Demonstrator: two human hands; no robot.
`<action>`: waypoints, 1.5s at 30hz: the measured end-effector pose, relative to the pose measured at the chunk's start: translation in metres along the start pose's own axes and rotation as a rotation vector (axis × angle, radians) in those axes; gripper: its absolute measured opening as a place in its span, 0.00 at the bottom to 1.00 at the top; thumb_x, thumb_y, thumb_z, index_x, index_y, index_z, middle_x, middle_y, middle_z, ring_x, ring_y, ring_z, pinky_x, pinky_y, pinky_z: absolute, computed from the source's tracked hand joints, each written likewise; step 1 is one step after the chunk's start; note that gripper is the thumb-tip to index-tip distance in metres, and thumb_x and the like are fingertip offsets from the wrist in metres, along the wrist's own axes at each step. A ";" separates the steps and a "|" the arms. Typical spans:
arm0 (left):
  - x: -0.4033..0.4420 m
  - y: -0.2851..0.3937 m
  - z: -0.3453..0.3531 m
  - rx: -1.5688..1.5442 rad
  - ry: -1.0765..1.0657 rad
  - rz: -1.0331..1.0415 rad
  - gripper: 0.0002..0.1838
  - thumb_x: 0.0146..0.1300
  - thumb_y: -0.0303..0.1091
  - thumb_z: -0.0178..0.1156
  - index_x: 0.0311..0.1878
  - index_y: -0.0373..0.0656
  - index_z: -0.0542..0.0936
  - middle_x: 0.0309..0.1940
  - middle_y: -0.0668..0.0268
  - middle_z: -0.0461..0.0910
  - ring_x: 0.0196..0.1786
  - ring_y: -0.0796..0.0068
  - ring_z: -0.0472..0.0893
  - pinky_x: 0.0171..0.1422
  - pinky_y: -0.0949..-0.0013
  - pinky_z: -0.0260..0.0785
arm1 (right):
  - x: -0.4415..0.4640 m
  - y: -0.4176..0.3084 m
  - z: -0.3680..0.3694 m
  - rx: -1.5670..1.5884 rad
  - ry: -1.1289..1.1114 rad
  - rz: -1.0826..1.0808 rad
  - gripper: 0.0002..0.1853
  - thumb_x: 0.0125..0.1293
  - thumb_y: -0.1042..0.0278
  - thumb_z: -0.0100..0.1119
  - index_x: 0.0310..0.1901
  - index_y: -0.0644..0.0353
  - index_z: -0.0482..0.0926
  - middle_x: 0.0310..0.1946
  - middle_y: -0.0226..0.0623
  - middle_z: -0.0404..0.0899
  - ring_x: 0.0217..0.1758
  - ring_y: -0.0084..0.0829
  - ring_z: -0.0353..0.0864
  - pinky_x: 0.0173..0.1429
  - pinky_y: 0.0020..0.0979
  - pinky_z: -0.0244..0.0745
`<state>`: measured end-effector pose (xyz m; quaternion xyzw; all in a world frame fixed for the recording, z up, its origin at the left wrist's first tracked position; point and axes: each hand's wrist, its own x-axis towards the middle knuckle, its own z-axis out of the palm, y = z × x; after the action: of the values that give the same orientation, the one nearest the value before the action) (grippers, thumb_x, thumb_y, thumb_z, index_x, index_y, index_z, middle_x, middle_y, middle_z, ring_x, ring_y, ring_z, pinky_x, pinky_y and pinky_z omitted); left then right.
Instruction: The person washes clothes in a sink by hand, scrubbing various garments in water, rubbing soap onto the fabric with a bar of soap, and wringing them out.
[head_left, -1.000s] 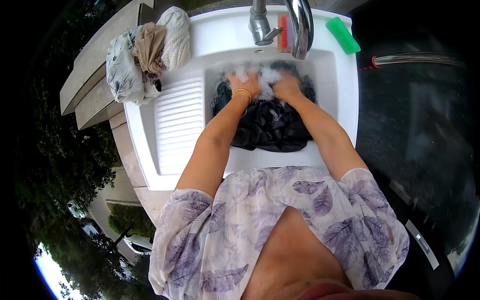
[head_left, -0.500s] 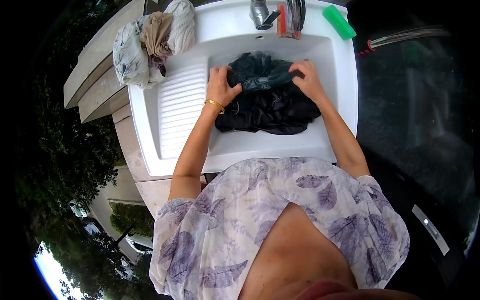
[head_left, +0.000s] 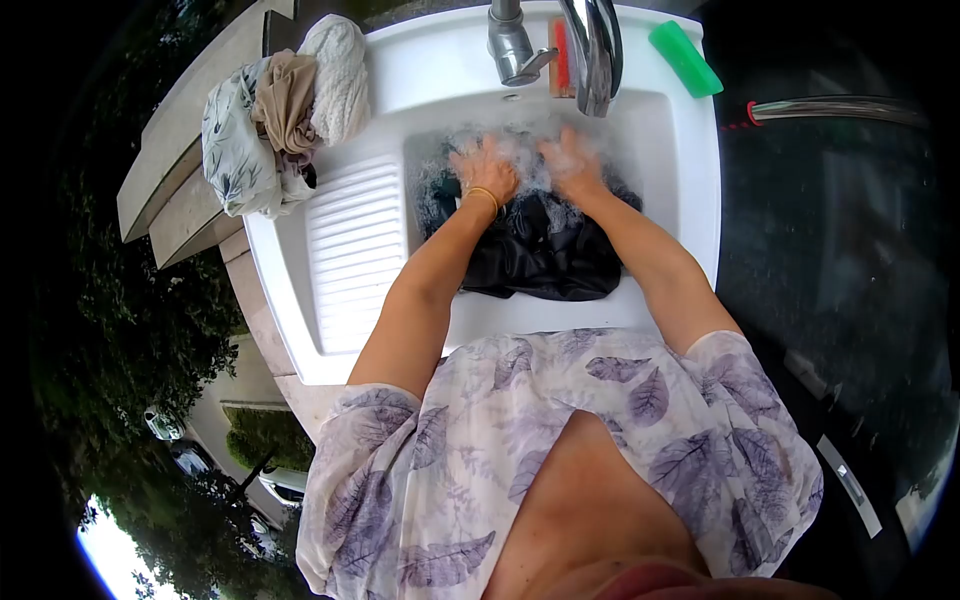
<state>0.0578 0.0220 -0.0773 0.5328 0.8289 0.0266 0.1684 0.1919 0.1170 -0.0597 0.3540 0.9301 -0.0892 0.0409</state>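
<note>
Sudsy water covers the far part of the white sink basin. Into it reaches my left hand, a gold bangle on its wrist, fingers spread and pressing down on wet dark cloth. Beside it, my right hand presses down too, its fingers apart and their tips blurred by foam. Black wet clothing bunches below both hands, its near part above the water. The dark green piece is mostly hidden under suds.
A chrome faucet stands at the back, near a red-bristled brush. A green bar lies on the right rim. Piled clothes sit on the left corner, above the ribbed washboard.
Both hands have let go of the dark green cloth's edges and pushed down into the water, moving closer together. Foam and splashes now surround them.
</note>
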 end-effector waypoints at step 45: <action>-0.056 -0.084 -0.045 -0.409 0.502 0.022 0.22 0.55 0.49 0.58 0.50 0.48 0.78 0.48 0.49 0.74 0.52 0.51 0.72 0.53 0.59 0.64 | -0.018 0.045 -0.014 0.467 -0.287 0.151 0.37 0.48 0.61 0.64 0.62 0.50 0.63 0.58 0.54 0.64 0.57 0.49 0.68 0.56 0.39 0.68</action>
<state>-0.0080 -0.0583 -0.0394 0.4736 0.8164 0.3247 0.0620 0.2351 0.1404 -0.0495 0.4060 0.8400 -0.3470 0.0961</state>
